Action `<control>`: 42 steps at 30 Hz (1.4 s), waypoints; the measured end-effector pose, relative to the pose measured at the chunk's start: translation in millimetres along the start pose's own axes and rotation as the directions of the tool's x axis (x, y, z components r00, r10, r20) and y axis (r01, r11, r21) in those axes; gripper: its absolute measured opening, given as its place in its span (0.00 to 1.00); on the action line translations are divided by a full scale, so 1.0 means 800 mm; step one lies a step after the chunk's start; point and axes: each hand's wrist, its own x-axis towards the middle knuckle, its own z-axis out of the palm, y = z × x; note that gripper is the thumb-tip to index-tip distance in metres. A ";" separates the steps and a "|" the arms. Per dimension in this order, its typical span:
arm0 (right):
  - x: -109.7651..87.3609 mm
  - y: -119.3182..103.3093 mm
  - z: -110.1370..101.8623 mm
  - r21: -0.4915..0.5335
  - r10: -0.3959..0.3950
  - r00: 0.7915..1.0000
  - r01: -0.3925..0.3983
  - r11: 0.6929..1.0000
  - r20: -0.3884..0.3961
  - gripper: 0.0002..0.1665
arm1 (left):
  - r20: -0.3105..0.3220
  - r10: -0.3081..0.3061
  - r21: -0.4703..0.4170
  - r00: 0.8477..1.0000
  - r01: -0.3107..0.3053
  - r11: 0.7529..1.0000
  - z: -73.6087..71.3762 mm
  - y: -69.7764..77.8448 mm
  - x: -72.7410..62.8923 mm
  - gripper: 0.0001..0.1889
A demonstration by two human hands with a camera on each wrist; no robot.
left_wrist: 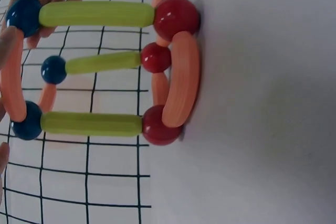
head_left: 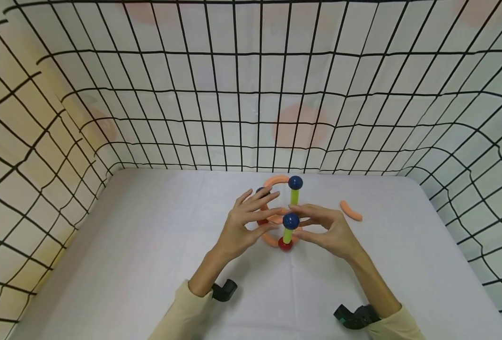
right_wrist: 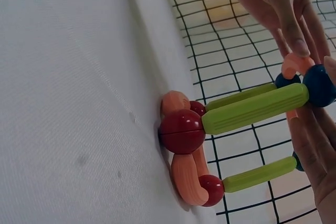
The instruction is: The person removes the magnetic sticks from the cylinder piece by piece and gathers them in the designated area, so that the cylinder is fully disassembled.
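Note:
A frame of magnetic-style balls and rods stands on the table. Red balls form its base, green rods rise from them, and blue balls cap the top. Curved orange rods link the red balls. My left hand, fingers spread, pinches a curved orange rod at the top between thumb and fingers. From the other side, my right hand holds the nearest blue ball, thumb and fingers around it; part of its grip is hidden.
One loose curved orange rod lies on the white table to the right of the frame. Black wire mesh rises behind the table and along both sides. Each wrist wears a black camera.

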 end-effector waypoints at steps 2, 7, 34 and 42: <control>0.000 0.001 0.001 0.004 -0.012 1.000 0.012 1.000 -0.006 0.32 | -0.015 0.028 0.031 0.999 -0.028 0.999 0.004 0.001 0.000 0.20; 0.001 0.003 0.003 0.036 -0.028 1.000 0.028 0.999 -0.013 0.30 | -0.046 0.068 0.056 0.997 -0.065 0.996 0.010 0.004 -0.001 0.21; 0.001 0.003 0.012 0.100 -0.067 0.996 0.072 0.992 -0.054 0.27 | -0.037 0.090 0.070 0.995 -0.087 0.994 0.010 0.005 -0.001 0.13; 0.002 0.005 0.013 0.136 -0.100 0.994 0.105 0.985 -0.047 0.27 | -0.024 0.090 0.019 0.996 -0.090 0.996 0.010 0.002 -0.001 0.13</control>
